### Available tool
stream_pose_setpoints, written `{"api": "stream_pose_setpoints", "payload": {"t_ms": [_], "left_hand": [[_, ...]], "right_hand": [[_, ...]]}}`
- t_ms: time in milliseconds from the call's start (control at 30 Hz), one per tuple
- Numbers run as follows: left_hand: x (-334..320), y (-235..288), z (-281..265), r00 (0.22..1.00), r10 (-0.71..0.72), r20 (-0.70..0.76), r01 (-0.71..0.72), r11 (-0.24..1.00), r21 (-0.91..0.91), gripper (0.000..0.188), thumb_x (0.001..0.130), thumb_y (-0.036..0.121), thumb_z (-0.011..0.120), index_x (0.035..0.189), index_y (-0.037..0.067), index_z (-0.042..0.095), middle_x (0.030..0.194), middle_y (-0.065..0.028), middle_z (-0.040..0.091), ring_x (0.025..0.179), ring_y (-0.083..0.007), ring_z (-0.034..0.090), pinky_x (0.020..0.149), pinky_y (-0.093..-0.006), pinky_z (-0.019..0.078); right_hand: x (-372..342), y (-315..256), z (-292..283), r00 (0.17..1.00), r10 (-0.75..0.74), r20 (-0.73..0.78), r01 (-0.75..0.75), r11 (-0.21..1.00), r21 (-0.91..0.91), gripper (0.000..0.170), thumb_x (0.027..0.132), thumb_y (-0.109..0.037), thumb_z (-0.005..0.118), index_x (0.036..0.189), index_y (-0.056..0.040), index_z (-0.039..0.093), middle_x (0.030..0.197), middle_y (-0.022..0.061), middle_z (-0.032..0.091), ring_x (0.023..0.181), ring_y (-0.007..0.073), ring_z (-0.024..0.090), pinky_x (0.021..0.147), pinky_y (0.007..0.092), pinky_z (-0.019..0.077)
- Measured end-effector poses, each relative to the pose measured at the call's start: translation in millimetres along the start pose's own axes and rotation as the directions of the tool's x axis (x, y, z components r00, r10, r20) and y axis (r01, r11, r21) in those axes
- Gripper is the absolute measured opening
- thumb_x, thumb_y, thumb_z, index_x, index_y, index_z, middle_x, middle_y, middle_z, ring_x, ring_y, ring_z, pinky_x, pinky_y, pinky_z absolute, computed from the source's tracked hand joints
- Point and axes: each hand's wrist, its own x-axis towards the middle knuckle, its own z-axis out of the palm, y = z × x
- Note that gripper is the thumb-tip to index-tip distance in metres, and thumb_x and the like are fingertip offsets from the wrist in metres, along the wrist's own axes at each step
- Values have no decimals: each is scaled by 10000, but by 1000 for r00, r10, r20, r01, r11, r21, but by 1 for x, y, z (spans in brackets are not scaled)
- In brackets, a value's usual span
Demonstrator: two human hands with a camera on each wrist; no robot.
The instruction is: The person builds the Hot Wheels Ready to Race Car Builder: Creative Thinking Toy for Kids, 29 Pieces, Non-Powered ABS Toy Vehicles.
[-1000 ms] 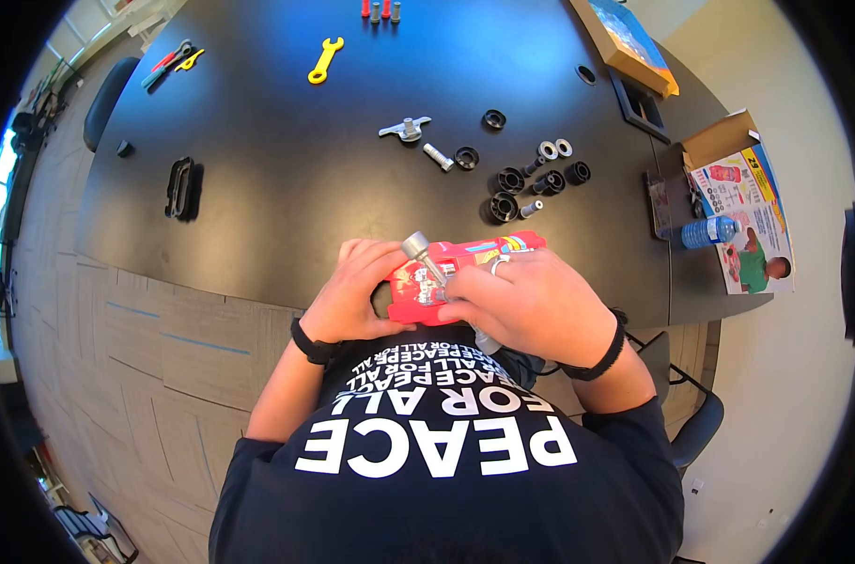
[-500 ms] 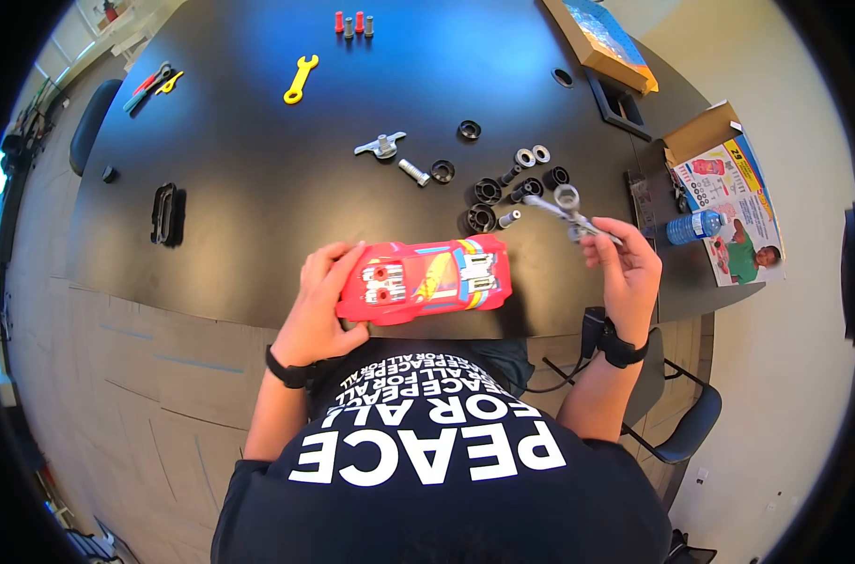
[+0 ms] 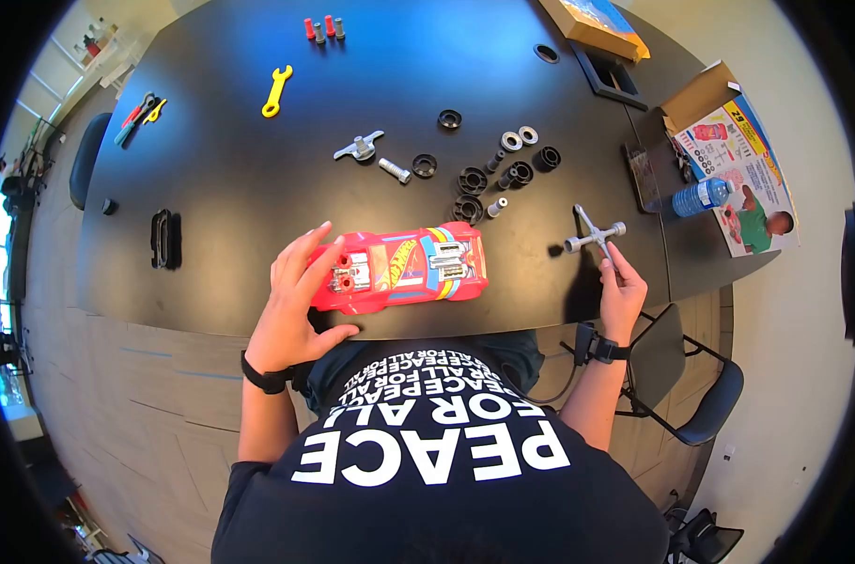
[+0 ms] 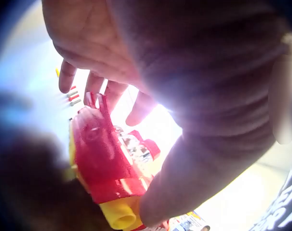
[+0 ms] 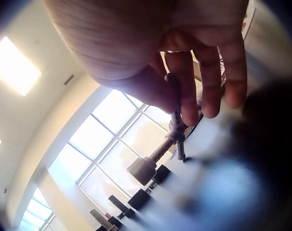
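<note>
A red toy car body with yellow and blue stripes rests on the table near its front edge. At the car's left end the left hand is spread, its fingers straight, with the thumb by the near side; in the left wrist view the car lies beside the palm. Off to the right, the right hand pinches one arm of a grey cross-shaped wrench between thumb and fingers. The right wrist view shows the wrench pointing away from the fingertips, a socket at one end.
Black wheels, grey rings, a grey bolt and a winged grey part lie behind the car. Farther off are a yellow wrench and pegs. A bottle and printed box stand right.
The right hand has moved away from the car to the right with the cross wrench and lowered it. The car is now down on the table, and the left hand's fingers have loosened from it.
</note>
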Motion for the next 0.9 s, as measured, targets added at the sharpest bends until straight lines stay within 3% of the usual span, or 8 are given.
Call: {"api": "stream_pose_setpoints", "payload": {"t_ms": [333, 400, 467, 533, 600, 667, 800, 900], "left_hand": [[35, 41, 17, 986, 116, 123, -141, 964, 224, 910, 816, 363, 935, 1622, 134, 581, 1739, -164, 461, 1594, -410, 421, 1305, -597, 291], [39, 46, 25, 983, 101, 150, -139, 953, 268, 894, 811, 341, 937, 1612, 148, 590, 1733, -138, 475, 1589, -390, 431, 1308, -605, 284], [40, 44, 30, 986, 98, 138, -135, 949, 286, 903, 774, 298, 955, 1593, 151, 604, 1702, -123, 512, 1559, -381, 463, 1299, -595, 306], [39, 39, 30, 984, 85, 156, -126, 954, 272, 925, 731, 250, 972, 1578, 149, 614, 1667, -107, 548, 1524, -364, 497, 1283, -578, 339], [36, 39, 27, 985, 87, 151, -125, 957, 262, 950, 697, 214, 982, 1572, 149, 617, 1656, -100, 558, 1511, -358, 508, 1278, -571, 350], [31, 42, 21, 985, 88, 148, -124, 960, 252, 976, 663, 178, 993, 1565, 150, 621, 1645, -94, 568, 1498, -351, 519, 1272, -564, 361], [20, 45, 13, 984, 19, 175, -67, 959, 277, 1059, 578, 133, 1014, 1564, 161, 628, 1664, -97, 548, 1525, -364, 498, 1269, -563, 369], [8, 48, 7, 990, -31, 139, -10, 958, 286, 1102, 538, 128, 1021, 1567, 165, 630, 1695, -112, 510, 1557, -391, 462, 1265, -561, 376]], "right_hand": [[-3, -7, 13, 1000, 10, -5, -10, 999, -34, 269, 1016, 35, 738, 1280, 9, 775, 1138, 81, 798, 963, 132, 741, 840, 275, 582], [-4, -14, 9, 995, -56, 83, 76, 963, -259, 285, 979, 36, 762, 1257, -19, 789, 1140, 70, 763, 918, 166, 726, 805, 303, 575], [-5, -21, 8, 992, -81, 98, 105, 954, -281, 290, 945, 26, 784, 1228, -32, 795, 1132, 94, 734, 868, 212, 701, 781, 327, 568], [-4, -22, 8, 907, -405, 114, 406, 772, -489, 283, 938, 6, 797, 1218, -32, 794, 1151, 133, 742, 897, 279, 713, 810, 362, 581], [-8, -58, 13, 914, -388, 117, 395, 791, -466, 285, 924, -10, 814, 1207, -36, 792, 1210, 156, 749, 987, 351, 708, 873, 417, 582], [-17, -99, 28, 942, -168, 289, 219, 963, -157, 291, 930, -6, 805, 1218, -39, 782, 1302, 154, 752, 1135, 392, 700, 960, 446, 580], [-26, -120, 73, 666, -473, 577, 518, 849, 99, 387, 953, 21, 757, 1330, -64, 730, 1485, 150, 690, 1304, 395, 684, 1036, 436, 587], [-17, -121, 90, 681, -484, 549, 534, 841, 79, 394, 955, 3, 759, 1340, -74, 724, 1493, 150, 674, 1315, 401, 676, 1047, 455, 582]]}}
